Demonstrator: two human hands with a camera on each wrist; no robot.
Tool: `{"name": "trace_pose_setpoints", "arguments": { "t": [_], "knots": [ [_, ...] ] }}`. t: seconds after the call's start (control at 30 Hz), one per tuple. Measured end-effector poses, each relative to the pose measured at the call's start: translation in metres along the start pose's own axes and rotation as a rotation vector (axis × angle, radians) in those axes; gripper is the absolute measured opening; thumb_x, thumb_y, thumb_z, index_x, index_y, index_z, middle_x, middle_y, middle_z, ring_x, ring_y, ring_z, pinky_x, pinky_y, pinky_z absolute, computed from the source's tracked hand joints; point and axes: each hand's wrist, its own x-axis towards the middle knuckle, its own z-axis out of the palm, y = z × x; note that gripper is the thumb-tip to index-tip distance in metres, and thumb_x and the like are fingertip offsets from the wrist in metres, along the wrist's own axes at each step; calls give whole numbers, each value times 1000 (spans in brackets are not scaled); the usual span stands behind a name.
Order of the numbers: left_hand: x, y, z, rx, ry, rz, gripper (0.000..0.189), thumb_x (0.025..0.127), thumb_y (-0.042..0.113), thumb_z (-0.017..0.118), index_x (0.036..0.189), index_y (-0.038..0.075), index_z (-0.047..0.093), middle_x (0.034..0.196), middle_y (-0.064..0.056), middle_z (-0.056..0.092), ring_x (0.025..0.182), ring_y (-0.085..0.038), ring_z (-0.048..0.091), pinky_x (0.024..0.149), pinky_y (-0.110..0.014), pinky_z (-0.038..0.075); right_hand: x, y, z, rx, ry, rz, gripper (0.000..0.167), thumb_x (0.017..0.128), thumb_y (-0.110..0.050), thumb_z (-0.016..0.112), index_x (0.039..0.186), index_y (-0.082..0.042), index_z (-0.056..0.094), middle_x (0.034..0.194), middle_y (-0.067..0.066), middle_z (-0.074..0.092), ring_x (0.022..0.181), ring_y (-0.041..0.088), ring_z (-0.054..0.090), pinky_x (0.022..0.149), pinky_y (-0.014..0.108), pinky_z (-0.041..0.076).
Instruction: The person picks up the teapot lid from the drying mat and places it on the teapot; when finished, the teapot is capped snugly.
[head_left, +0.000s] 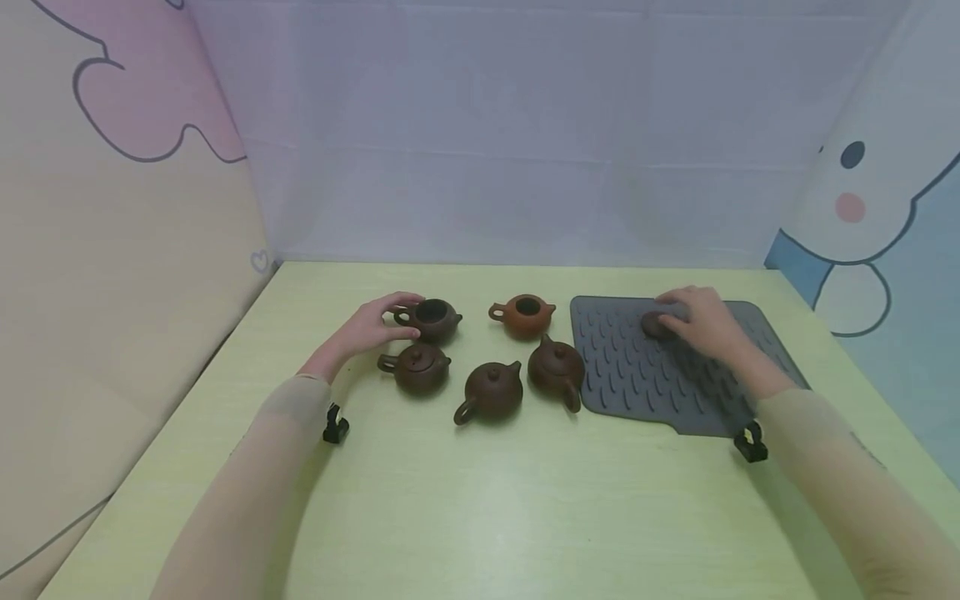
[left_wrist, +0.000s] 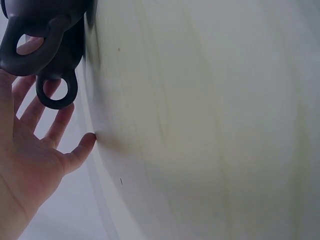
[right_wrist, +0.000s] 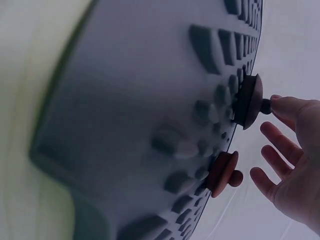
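Note:
My left hand (head_left: 375,323) is beside a lidless dark brown teapot (head_left: 441,330), its fingers spread around the handle side, the thumb toward the front. In the left wrist view the fingers show behind two ring-shaped teapot handles (left_wrist: 57,95). On the right, my right hand (head_left: 703,321) pinches the knob of a dark round teapot lid (right_wrist: 250,102), which sits on the ridged grey mat (head_left: 626,396). Close by on the mat is a reddish-brown lid (right_wrist: 223,172), hidden by the hand in the head view.
A lidless reddish teapot (head_left: 527,321) stands at the back middle. Three lidded brown teapots, at left (head_left: 422,371), centre (head_left: 492,390) and right (head_left: 555,367), stand in front, the right one against the mat's left edge. A white wall backs the pale table (head_left: 517,508).

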Motion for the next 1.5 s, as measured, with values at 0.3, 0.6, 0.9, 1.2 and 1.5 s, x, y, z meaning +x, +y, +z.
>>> {"name": "trace_pose_setpoints", "arguments": {
  "t": [0.3, 0.6, 0.9, 1.2, 1.5],
  "knots": [
    [-1, 2, 0, -8, 0, 11, 62, 89, 30, 74, 144, 21, 48, 145, -8, 55, 134, -35, 48, 111, -59, 35, -3, 2, 1, -55, -29, 77, 24, 95, -10, 62, 114, 3, 68, 121, 28, 64, 121, 47, 49, 105, 67, 32],
    [-1, 0, 1, -7, -1, 9, 62, 89, 29, 74, 145, 21, 47, 145, -9, 54, 134, -36, 48, 111, -59, 36, -4, -1, 0, -84, -25, 90, 22, 94, -10, 63, 112, 2, 69, 123, 29, 61, 122, 47, 45, 102, 66, 35],
    [-1, 2, 1, -20, 5, 13, 61, 88, 28, 75, 143, 21, 49, 141, -8, 58, 132, -33, 50, 111, -56, 37, 2, -4, -8, -92, 34, -29, 17, 91, -9, 68, 105, 1, 71, 115, 28, 66, 117, 47, 53, 103, 64, 36],
    [0, 1, 1, -16, 7, 9, 61, 88, 28, 75, 143, 22, 49, 142, -7, 57, 132, -32, 50, 111, -56, 37, 20, -27, -17, -33, 56, -105, 18, 93, -11, 67, 106, -1, 72, 114, 26, 68, 116, 46, 55, 106, 63, 34],
    [0, -2, 1, -21, -1, 2, 61, 89, 28, 74, 144, 21, 48, 142, -8, 57, 132, -34, 50, 111, -58, 35, 50, -63, -19, 25, 46, -142, 18, 94, -15, 67, 108, -4, 72, 117, 23, 67, 119, 42, 54, 108, 58, 34]
  ]
}}
